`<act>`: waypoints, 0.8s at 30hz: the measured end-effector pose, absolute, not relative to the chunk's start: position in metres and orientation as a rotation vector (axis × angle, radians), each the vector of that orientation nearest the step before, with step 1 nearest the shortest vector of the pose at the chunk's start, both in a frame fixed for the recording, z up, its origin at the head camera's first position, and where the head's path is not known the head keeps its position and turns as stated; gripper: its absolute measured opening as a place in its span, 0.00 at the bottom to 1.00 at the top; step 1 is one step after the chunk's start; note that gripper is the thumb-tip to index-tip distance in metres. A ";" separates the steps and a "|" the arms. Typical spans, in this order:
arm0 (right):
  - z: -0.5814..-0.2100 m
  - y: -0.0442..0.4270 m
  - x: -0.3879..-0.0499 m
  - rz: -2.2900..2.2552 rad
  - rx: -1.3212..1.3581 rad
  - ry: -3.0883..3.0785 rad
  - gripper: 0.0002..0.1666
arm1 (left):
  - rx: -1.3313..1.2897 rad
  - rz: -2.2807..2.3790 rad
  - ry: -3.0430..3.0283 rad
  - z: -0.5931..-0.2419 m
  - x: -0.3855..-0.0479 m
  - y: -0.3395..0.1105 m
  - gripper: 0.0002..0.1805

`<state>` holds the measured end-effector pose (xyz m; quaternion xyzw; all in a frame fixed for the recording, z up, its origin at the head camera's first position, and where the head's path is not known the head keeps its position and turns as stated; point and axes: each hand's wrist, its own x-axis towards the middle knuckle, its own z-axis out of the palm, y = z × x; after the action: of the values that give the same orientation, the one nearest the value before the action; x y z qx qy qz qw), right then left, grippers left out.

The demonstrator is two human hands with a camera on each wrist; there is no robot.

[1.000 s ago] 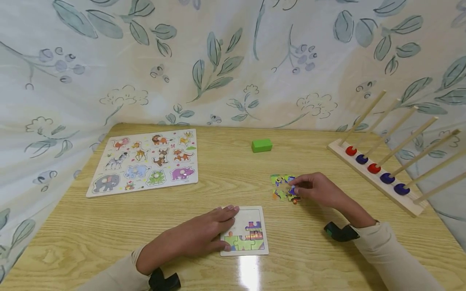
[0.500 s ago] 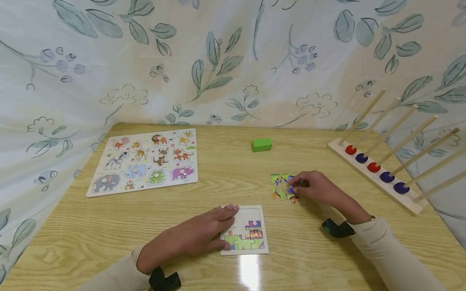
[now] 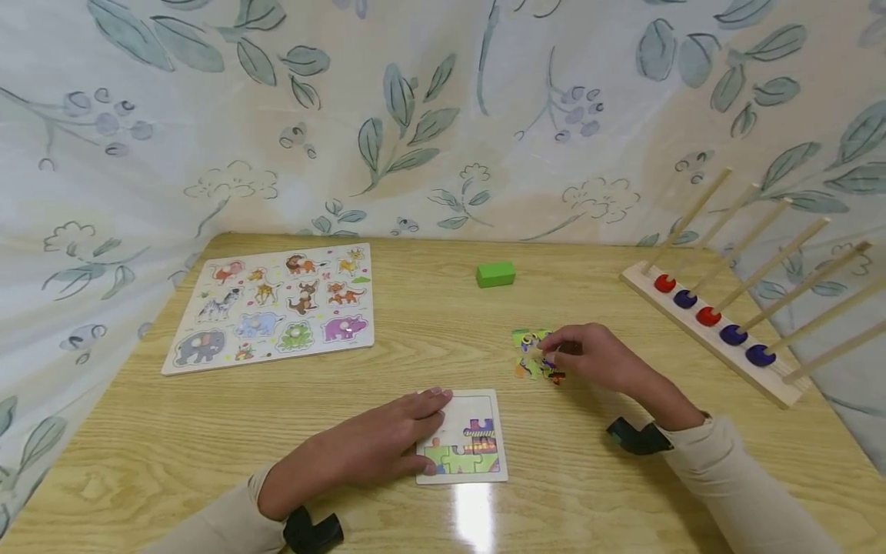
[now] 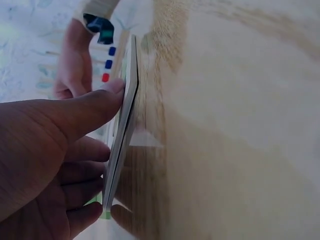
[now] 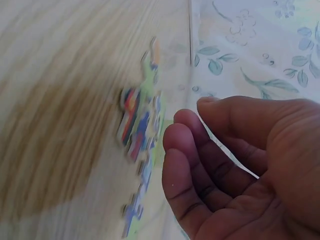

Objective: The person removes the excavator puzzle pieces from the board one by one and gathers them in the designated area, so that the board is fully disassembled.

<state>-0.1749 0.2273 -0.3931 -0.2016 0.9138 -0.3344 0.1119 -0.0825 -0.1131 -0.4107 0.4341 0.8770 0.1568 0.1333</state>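
My left hand (image 3: 356,446) rests with fingers spread on the left side of a small square puzzle board (image 3: 464,408). Puzzle pieces fill the board's lower and right parts; its upper left is bare. In the left wrist view, thumb and fingertips touch the thin board (image 4: 120,135). My right hand (image 3: 602,358) hovers at the right side of a cluster of loose colourful pieces (image 3: 531,369). Its fingers bend loosely with the thumb apart, and the right wrist view shows no piece between them, beside the loose pieces (image 5: 145,125). The hand hides part of the cluster in the head view.
An animal peg puzzle (image 3: 273,308) lies at the back left. A green block (image 3: 495,275) sits at the back middle. At the right stands a wooden peg rack (image 3: 720,338) with red and blue beads. A floral cloth (image 3: 443,115) hangs behind the table.
The right hand has shifted slightly left and back over the loose pieces, its fingertips lying a little farther in. The left hand stays on the board.
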 end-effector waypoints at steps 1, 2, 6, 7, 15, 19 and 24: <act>-0.392 0.226 -0.174 -0.992 -0.597 2.673 0.09 | 1.263 0.453 2.546 -0.410 -0.082 -0.113 0.35; -0.391 0.224 -0.172 -1.005 -0.609 2.660 0.09 | 1.269 0.452 2.549 -0.410 -0.082 -0.113 0.34; -0.388 0.218 -0.165 -1.060 -0.703 2.567 0.09 | 1.289 0.470 2.554 -0.410 -0.082 -0.112 0.31; -0.388 0.216 -0.162 -1.071 -0.730 2.537 0.09 | 1.297 0.475 2.553 -0.410 -0.082 -0.112 0.30; -0.388 0.200 -0.147 -1.104 -0.897 2.405 0.09 | 1.500 0.541 2.480 -0.411 -0.083 -0.108 0.20; -0.389 0.194 -0.143 -1.118 -0.906 2.351 0.09 | 1.528 0.576 2.448 -0.409 -0.083 -0.104 0.17; -0.388 0.188 -0.139 -1.118 -0.900 2.294 0.10 | 1.518 0.517 2.434 -0.406 -0.081 -0.102 0.21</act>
<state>-0.1393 0.1876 -0.3884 -0.3248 0.8277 -0.4034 0.2163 -0.0813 -0.1018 -0.4062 0.5173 0.8298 0.1762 0.1132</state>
